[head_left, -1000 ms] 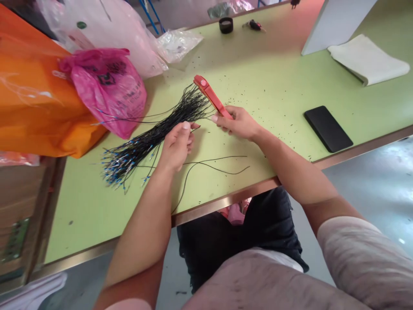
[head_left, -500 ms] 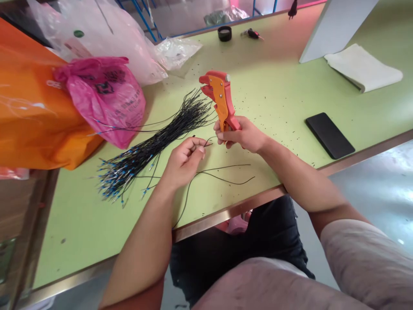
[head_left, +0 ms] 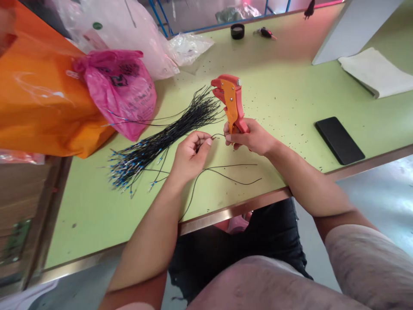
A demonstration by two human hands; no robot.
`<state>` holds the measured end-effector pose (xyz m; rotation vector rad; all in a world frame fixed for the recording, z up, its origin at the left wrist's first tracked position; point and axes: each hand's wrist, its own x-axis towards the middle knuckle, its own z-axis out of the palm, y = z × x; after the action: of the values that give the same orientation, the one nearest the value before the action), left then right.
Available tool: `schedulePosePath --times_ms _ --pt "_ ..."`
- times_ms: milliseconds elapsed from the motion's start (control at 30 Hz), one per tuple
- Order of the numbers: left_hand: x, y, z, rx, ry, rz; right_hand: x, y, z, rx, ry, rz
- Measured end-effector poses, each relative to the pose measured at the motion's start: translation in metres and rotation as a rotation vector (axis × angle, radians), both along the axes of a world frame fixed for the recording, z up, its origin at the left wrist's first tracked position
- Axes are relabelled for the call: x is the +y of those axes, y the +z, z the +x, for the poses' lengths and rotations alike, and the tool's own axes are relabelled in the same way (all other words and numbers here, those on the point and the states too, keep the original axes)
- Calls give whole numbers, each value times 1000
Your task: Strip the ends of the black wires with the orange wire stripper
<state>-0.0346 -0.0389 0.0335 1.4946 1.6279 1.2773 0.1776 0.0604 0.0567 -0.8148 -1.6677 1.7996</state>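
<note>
Red-and-orange hand tool (head_left: 232, 100) held upright above counter (head_left: 284, 94), nose pointing left. Right hand (head_left: 254, 137): fingers wrapped round tool handles, forearm angled in from lower right. Left hand (head_left: 191, 157): slightly lower, fingers pinched on thin black wire (head_left: 219, 134) arcing toward right hand. Black wire bundle (head_left: 172, 132) lies on counter beyond left hand.

printed in dark characters (head_left: 137, 103), too blurred to read, on the pink bag (head_left: 111, 97), near a black emblem (head_left: 118, 80); lettered in small pale print (head_left: 72, 74), likewise illegible, on the orange bag (head_left: 41, 118); marked with a green disc (head_left: 97, 26) on the whitish plastic bag (head_left: 142, 47). legible nowhere as word or number.
</note>
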Motion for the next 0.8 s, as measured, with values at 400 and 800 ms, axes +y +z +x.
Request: schedulePosePath --times_ms 400,800 --pt "-12 11 2 199 -378 -172 3 5 8 -268 293 45" --pt "-9 6 5 8 -307 -204 2 -12 -1 -85 225 59"
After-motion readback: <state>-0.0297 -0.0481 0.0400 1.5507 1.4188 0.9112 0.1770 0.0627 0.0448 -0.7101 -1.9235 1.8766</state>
